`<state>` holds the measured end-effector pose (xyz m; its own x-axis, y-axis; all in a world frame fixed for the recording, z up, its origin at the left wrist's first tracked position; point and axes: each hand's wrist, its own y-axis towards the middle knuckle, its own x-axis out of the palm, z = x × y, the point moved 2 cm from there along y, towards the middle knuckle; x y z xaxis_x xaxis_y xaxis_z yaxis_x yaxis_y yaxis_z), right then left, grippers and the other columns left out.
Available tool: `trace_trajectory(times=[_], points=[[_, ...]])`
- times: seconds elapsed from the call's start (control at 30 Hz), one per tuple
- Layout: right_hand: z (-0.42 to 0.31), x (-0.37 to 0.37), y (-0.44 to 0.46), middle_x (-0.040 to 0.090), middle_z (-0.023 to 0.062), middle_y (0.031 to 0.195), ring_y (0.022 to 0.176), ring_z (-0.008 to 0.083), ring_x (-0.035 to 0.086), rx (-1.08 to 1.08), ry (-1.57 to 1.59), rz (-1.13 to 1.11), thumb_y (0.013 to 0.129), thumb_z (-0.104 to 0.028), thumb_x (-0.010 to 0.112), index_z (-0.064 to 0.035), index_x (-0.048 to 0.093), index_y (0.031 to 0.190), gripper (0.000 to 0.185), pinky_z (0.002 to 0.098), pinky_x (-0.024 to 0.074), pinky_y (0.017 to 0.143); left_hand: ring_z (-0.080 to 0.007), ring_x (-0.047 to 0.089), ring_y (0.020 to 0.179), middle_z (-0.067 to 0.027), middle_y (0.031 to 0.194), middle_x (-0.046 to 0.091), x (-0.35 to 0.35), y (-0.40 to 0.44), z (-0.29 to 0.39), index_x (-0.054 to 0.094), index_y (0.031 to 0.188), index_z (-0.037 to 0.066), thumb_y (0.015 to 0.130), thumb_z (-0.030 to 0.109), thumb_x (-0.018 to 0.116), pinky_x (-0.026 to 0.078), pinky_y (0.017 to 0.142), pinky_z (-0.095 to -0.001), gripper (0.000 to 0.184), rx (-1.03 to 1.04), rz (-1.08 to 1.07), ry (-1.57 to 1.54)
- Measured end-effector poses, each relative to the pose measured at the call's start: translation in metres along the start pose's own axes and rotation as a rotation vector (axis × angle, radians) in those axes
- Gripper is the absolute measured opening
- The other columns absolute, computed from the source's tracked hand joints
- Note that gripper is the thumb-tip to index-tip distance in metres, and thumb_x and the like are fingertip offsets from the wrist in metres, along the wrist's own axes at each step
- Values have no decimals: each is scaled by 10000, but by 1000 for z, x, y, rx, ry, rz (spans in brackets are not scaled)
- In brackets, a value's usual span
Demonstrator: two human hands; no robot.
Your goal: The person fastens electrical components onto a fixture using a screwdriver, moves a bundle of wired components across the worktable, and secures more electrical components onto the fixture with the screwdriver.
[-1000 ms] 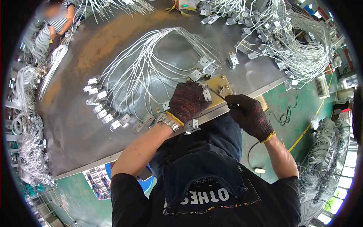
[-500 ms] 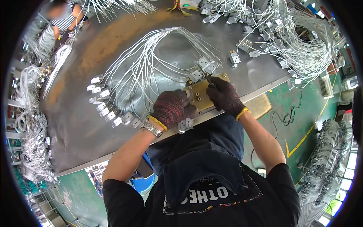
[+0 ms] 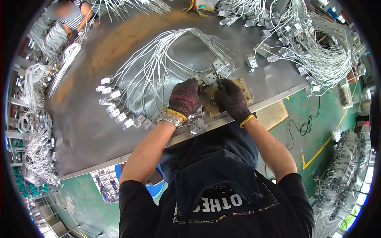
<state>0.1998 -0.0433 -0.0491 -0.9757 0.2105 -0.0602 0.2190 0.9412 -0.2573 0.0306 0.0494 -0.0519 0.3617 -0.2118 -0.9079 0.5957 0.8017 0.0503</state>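
Observation:
My left hand (image 3: 185,98), in a dark red-black knitted glove, is closed at the left edge of the brass-coloured fixture plate (image 3: 243,86). A small shiny metal piece (image 3: 196,77) shows at its fingertips, its kind unclear. My right hand (image 3: 233,100), gloved alike, is closed over the plate around a slim dark metal tool (image 3: 216,73) pointing away from me. Metal connectors with white wires (image 3: 223,68) lie just past the plate. Close to my left wrist, a metal bracket piece (image 3: 197,125) rests at the table's front edge.
A bundle of white wires (image 3: 160,45) arches across the metal table (image 3: 87,135), several connectors (image 3: 115,113) fanned at its left end. More wired connectors (image 3: 329,59) heap at the right. A person (image 3: 73,18) stands at the far left. A cable (image 3: 305,127) lies on the floor.
My left hand has moved off the plate, away from me toward the connectors, baring the bracket piece more. My right hand stays over the plate with the tool, slightly lower.

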Motion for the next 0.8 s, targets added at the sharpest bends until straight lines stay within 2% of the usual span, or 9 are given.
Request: trace_trajectory(times=[0.23, 0.3, 0.4, 0.43, 0.5, 0.57, 0.7, 0.77, 0.8], points=[[18, -9, 10, 656, 82, 859, 601, 133, 605, -55, 1, 8, 956, -146, 691, 14, 513, 1423, 524, 300, 500, 515, -398, 709, 850, -202, 873, 718, -5, 13, 14, 702, 928, 37, 819, 375, 768, 562, 776, -501, 362, -61, -109, -109], [30, -9, 23, 680, 73, 946, 625, 120, 610, -62, 18, -7, 967, -189, 715, -21, 543, 1408, 501, 290, 503, 522, -417, 706, 831, -221, 867, 718, 29, 14, -4, 731, 840, 49, 800, 306, 747, 561, 760, -511, 260, 172, 241, -163], [32, -7, 24, 645, -28, 816, 592, 50, 553, -152, 60, -57, 964, -213, 704, -86, 609, 1250, 328, 230, 407, 480, -420, 719, 795, -221, 781, 718, 12, 13, 8, 745, 752, 63, 777, 213, 689, 572, 744, -520, 162, -9, 273, -150], [36, -17, 32, 658, -16, 861, 615, 77, 585, -185, 65, -119, 948, -170, 721, -39, 587, 1323, 419, 253, 465, 514, -394, 736, 818, -211, 788, 727, 13, 14, 10, 754, 768, 68, 775, 214, 688, 580, 750, -501, 161, -35, 222, -106], [64, -37, 55, 679, 20, 987, 780, 104, 645, -330, -74, -53, 953, -147, 707, -11, 570, 1358, 449, 254, 516, 643, -390, 735, 861, -197, 841, 741, 16, 18, 11, 743, 829, 68, 758, 337, 781, 584, 790, -484, 280, -83, 125, -48], [62, -35, 51, 670, 41, 1077, 912, 120, 644, -375, 43, 25, 966, -119, 681, 2, 557, 1391, 459, 264, 524, 752, -374, 741, 856, -188, 835, 743, 7, 11, 14, 742, 838, 67, 775, 379, 773, 585, 790, -472, 320, -41, 127, -83], [74, -56, 52, 657, 47, 1168, 899, 78, 600, -477, -88, 5, 1039, -118, 570, 0, 553, 1426, 404, 241, 512, 766, -364, 740, 829, -178, 812, 737, -20, -11, 16, 741, 850, 63, 797, 439, 764, 578, 776, -474, 381, -22, 70, -99], [67, -58, 44, 649, 77, 1252, 932, 85, 602, -249, -178, -124, 1065, -160, 547, 3, 548, 1428, 398, 247, 519, 796, -370, 729, 783, -172, 782, 724, -11, -15, 13, 726, 842, 42, 810, 503, 752, 567, 753, -483, 463, 95, 196, -144], [61, -47, 38, 649, 77, 1252, 932, 85, 602, -244, -185, -121, 1065, -160, 547, 3, 548, 1428, 398, 247, 519, 796, -376, 740, 797, -207, 791, 733, -8, -13, 13, 756, 803, 34, 806, 619, 716, 582, 769, -466, 586, 54, 145, -93]])
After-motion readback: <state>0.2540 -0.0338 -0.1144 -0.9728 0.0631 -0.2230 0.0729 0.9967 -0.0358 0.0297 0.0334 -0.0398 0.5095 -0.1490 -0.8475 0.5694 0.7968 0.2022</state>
